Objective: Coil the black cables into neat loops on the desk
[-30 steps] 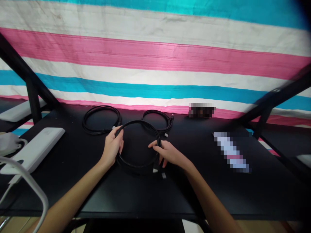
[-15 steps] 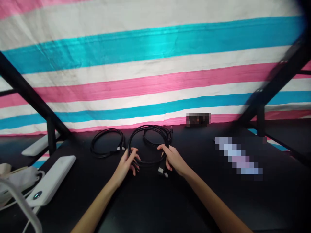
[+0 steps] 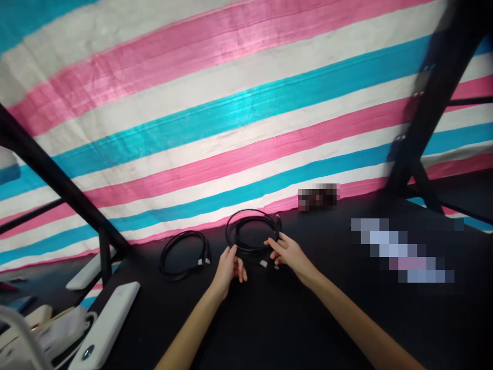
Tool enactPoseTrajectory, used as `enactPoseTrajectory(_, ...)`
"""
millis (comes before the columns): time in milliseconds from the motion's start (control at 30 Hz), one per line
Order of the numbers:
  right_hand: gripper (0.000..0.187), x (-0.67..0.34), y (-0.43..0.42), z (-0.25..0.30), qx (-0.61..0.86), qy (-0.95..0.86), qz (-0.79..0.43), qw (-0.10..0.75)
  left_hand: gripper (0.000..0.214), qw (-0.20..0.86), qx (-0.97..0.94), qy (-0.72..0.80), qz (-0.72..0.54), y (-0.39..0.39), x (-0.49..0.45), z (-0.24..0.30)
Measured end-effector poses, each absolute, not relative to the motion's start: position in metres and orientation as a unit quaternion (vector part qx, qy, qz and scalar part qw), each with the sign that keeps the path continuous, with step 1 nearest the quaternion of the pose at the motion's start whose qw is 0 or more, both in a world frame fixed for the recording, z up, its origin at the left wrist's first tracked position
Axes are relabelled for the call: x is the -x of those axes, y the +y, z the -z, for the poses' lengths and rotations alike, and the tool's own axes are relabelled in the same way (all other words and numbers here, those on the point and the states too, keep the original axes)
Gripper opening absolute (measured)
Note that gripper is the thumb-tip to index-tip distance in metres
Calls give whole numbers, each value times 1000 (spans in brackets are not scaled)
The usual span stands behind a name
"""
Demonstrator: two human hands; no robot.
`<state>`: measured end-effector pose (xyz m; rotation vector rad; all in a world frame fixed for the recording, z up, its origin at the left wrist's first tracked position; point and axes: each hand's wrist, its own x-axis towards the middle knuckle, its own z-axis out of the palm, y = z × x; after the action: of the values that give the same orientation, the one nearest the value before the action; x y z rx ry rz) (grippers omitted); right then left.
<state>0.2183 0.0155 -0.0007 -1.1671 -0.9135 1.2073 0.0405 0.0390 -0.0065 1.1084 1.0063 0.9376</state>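
Note:
A coiled black cable (image 3: 228, 231) lies between my hands near the back of the black tabletop. My left hand (image 3: 226, 270) has its thumb and fingers closed on the near left of the loop. On the near right side, my right hand (image 3: 290, 255) pinches the same coil. A pale metal plug (image 3: 263, 263) hangs beside my right fingers. Another coil of black cable overlaps the held one, and I cannot tell their loops apart. Further left rests a separate coiled black cable (image 3: 164, 257), its two light plug ends pointing right.
A white power bank (image 3: 110, 318) with a small dark display lies at the left. Beside it are white adapters or sockets (image 3: 63, 326) with cords. Black frame bars (image 3: 419, 128) rise on both sides, before a striped sheet (image 3: 239, 149). Two blurred-out items sit at the right and back.
My hands have carried the coil away from me, onto or against the coil behind it. The view has tilted and shifted, so the table items appear lower and further right.

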Motion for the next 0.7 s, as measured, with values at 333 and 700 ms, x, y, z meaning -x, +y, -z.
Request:
enactPoseTrajectory(333,68,-232,26,11,505,-381,-452,629,51,607,-530,443,-393,63,-54,-1)
enactPoseTrajectory(700,61,-240,27,11,614,-420,-358,564,82,462,-619,509,-380,50,-30,-6)
